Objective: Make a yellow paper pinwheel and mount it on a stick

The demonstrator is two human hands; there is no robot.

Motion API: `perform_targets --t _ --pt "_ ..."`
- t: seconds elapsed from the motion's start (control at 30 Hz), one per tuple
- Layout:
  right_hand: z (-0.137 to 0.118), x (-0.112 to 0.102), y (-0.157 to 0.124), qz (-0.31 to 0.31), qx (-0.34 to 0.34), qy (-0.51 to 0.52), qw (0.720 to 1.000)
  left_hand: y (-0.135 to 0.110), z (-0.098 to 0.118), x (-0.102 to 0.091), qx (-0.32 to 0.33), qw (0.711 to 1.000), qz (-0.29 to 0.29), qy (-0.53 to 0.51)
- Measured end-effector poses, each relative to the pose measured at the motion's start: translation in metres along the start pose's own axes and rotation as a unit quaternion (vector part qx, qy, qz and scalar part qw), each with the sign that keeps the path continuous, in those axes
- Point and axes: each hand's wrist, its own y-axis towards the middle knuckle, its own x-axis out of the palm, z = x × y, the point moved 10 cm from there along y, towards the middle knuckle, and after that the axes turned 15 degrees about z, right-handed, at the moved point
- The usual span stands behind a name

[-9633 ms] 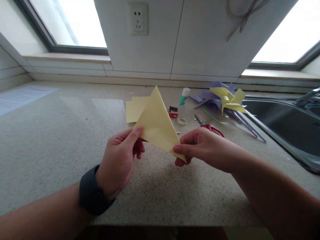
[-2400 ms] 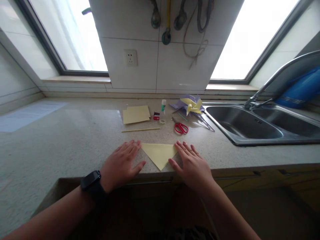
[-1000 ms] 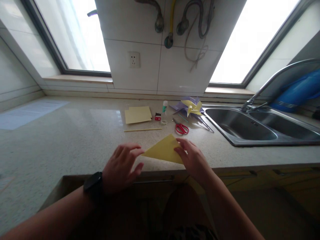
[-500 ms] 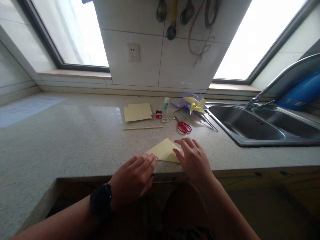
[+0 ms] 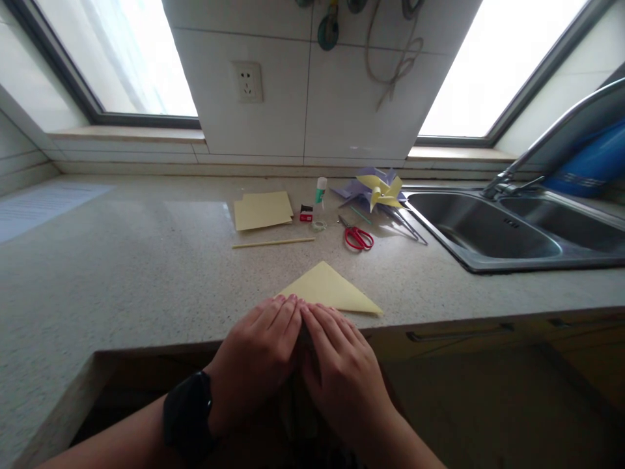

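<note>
A pale yellow sheet of paper, folded into a triangle, lies near the counter's front edge with its tip pointing away from me. My left hand presses on its lower left part, fingers stretched out and together. Beside it, my right hand rests its outstretched fingers along the paper's near edge, the fingertips of both hands almost meeting. Both thumbs are mostly hidden below the counter edge. The paper's right corner sticks out free, slightly raised.
Beyond the paper lie a thin stick, yellow sheets, a small red box, a glue stick, a coil of tape or string and red-handled scissors. Pinwheels lie by the steel sink.
My right hand has moved left and down from the paper's right side to its near edge, against my left hand. The view has tilted down slightly.
</note>
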Motion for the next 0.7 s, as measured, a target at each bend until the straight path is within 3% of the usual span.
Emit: perform_targets --t 0.13,0.43,0.7 --pt "0.016 -0.008 -0.004 0.004 0.001 -0.052 0.999 0.001 -0.001 -0.002 -0.003 1.000 -0.010 -0.003" --pt "0.056 -0.050 -0.024 0.049 -0.031 -0.131 0.990 0.004 -0.003 -0.006 -0.021 1.000 -0.008 0.009" --pt "0.064 -0.056 -0.029 0.042 -0.016 -0.158 0.986 -0.002 -0.004 -0.004 -0.039 0.996 -0.057 0.047"
